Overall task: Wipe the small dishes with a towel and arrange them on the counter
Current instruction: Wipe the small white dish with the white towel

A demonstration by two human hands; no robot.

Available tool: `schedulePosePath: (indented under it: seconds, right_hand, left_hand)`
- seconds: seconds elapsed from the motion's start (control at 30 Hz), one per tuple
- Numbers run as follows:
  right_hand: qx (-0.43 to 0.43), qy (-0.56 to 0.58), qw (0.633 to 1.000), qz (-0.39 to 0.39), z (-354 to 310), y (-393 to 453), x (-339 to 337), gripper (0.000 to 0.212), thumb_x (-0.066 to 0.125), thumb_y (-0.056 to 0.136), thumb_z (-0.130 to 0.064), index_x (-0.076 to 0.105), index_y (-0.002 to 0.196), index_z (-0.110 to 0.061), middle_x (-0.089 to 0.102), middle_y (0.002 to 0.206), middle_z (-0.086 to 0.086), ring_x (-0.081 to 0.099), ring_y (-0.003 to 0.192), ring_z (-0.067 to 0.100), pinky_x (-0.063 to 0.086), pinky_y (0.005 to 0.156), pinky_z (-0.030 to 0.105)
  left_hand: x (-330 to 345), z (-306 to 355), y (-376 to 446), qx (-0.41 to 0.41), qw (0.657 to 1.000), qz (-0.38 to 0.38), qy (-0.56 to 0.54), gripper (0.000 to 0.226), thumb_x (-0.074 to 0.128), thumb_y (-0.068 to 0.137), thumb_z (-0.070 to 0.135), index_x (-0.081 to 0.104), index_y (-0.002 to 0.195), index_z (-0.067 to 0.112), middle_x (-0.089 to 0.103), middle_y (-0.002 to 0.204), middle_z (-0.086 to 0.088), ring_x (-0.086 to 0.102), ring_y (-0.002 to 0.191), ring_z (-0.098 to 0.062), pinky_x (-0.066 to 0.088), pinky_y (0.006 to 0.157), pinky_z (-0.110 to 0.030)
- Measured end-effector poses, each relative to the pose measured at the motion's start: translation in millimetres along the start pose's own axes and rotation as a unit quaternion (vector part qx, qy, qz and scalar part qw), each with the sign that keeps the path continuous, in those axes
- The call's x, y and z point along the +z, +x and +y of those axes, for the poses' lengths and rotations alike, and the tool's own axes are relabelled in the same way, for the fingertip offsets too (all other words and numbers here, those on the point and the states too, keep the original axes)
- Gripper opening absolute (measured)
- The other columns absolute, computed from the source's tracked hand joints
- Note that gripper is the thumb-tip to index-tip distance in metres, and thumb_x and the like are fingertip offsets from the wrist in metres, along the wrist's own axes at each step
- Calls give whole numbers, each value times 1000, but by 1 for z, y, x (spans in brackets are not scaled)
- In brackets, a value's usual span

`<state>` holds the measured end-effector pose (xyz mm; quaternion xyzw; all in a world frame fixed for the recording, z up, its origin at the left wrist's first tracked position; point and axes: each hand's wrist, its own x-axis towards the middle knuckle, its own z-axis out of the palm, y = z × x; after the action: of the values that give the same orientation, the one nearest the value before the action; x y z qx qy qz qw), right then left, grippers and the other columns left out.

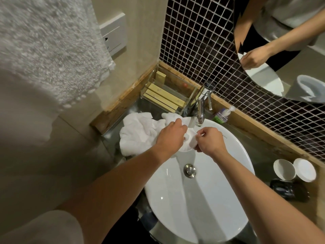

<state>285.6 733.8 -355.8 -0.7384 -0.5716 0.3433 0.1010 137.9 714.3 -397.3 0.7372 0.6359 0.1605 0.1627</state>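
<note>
At frame centre your left hand point(169, 138) and right hand point(210, 140) both pinch the towel point(140, 132), which hides whatever they wipe.

The light was warm, dim and yellowish. The basin point(202, 199) was the brightest surface, with small glare spots low at 7 o'clock and a broad soft shadow band across its bowl. The tap point(202, 106) threw sharp chrome highlights. The counter point(260, 147) at 3 o'clock sat murky, and a dark cup point(288, 190) there nearly vanished in shadow. Wide-angle bending curved the tile wall point(219, 59) and stretched the forearms toward the bottom corners. The hanging towel point(44, 50) at 10 o'clock looked soft and unfocused. The hands point(190, 136) were slightly smeared.
</note>
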Motion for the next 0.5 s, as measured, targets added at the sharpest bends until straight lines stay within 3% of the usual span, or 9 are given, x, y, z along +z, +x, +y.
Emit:
schedulePosePath:
  seconds: [0.2, 0.5]
  right_hand:
    - [20, 18, 999, 36, 4, 2, -1, 21, 57, 93, -6, 64, 76, -15, 74, 70, 16, 73, 49, 21, 63, 54, 36]
    - [44, 104, 993, 26, 2, 2, 3, 16, 56, 91, -3, 68, 81, -3, 73, 61, 15, 72, 48, 26, 65, 56, 41]
  left_hand:
    - [5, 2, -10, -22, 991, -47, -124, 23, 57, 89, 22, 68, 109, 16, 59, 110, -6, 59, 86, -26, 46, 71, -34]
    - [3, 20, -9, -72, 975, 19, -208, 21, 60, 87, 25, 73, 103, 19, 68, 103, -4, 60, 87, -23, 51, 75, -37]
